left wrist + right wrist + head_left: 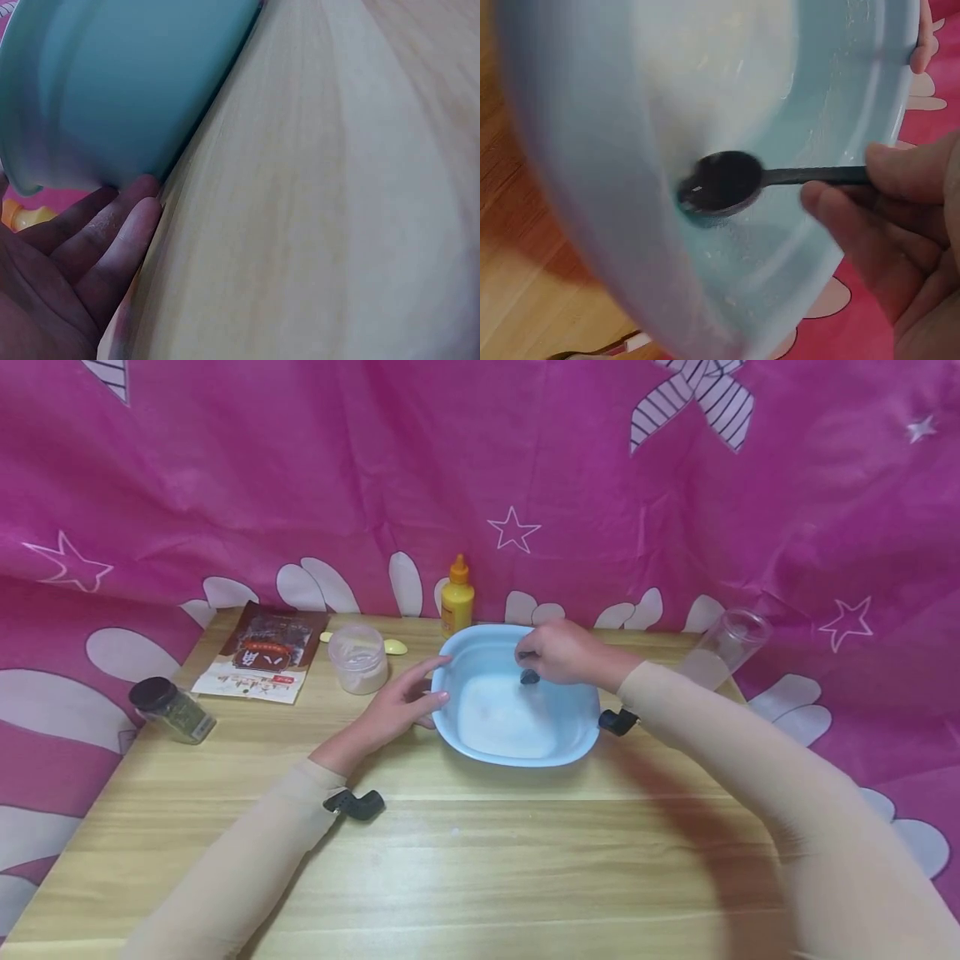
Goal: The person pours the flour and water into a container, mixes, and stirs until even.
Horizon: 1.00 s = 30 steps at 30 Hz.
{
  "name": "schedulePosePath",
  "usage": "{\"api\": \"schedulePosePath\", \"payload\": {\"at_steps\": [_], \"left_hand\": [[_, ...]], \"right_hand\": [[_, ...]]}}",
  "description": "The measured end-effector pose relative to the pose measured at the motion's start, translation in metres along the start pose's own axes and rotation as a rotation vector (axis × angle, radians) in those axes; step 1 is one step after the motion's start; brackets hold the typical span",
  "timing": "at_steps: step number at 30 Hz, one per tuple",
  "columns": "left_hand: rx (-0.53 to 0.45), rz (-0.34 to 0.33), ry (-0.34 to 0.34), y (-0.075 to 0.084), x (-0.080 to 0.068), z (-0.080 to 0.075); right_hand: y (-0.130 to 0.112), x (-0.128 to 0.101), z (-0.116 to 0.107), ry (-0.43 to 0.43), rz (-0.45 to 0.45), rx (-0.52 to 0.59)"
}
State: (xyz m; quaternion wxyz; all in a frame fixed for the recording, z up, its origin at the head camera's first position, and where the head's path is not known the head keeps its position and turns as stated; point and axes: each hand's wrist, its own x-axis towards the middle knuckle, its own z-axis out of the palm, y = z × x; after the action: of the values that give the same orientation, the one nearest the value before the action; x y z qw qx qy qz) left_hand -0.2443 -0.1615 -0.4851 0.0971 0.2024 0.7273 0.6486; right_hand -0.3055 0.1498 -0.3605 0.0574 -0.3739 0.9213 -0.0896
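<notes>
A light blue plastic basin [517, 762] stands on the wooden table, something whitish covering its bottom. My right hand [564, 652] is over the basin's far right part and pinches a small black spoon [727, 180] by its handle between thumb and fingers. In the right wrist view, the spoon's bowl is down inside the basin near the wall. My left hand [393, 710] rests against the basin's left side, thumb and a finger at the rim. Its other fingers [112, 240] lie extended along the lower outer wall in the left wrist view.
Behind the basin stands a yellow bottle [457, 603]. To the left are a clear jar [358, 664] of white powder, a pale yellow spoon [394, 647], a brown and white packet [262, 656] and a black-lidded jar [174, 710]. A clear cylinder [723, 650] is at the right.
</notes>
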Motion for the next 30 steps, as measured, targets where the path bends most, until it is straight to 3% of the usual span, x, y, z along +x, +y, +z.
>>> {"api": "schedulePosePath", "payload": {"at_steps": [6,11,14,17,20,22,25,30], "left_hand": [[0.013,-0.007,-0.008,0.001,0.001,-0.001],[0.003,0.0,-0.004,-0.001,0.001,-0.002],[-0.007,0.003,-0.003,-0.002,0.001,-0.001],[-0.014,0.006,-0.002,-0.003,0.001,-0.001],[-0.012,0.011,-0.005,-0.003,0.002,-0.001],[-0.012,0.01,-0.004,-0.003,0.001,-0.001],[-0.007,0.007,-0.005,-0.001,0.001,-0.001],[-0.007,0.002,-0.005,0.0,0.001,0.0]], "right_hand": [[-0.009,-0.006,-0.006,-0.156,0.001,0.035],[-0.019,-0.003,-0.005,-0.258,-0.021,0.196],[-0.019,0.001,-0.001,-0.226,0.044,0.357],[-0.014,0.003,0.002,-0.118,0.147,0.458],[-0.007,0.004,0.001,-0.011,0.225,0.411],[-0.003,0.003,-0.001,0.01,0.251,0.343],[-0.001,0.001,-0.005,-0.069,0.251,0.329],[-0.004,0.0,0.002,-0.282,0.212,0.618]]}}
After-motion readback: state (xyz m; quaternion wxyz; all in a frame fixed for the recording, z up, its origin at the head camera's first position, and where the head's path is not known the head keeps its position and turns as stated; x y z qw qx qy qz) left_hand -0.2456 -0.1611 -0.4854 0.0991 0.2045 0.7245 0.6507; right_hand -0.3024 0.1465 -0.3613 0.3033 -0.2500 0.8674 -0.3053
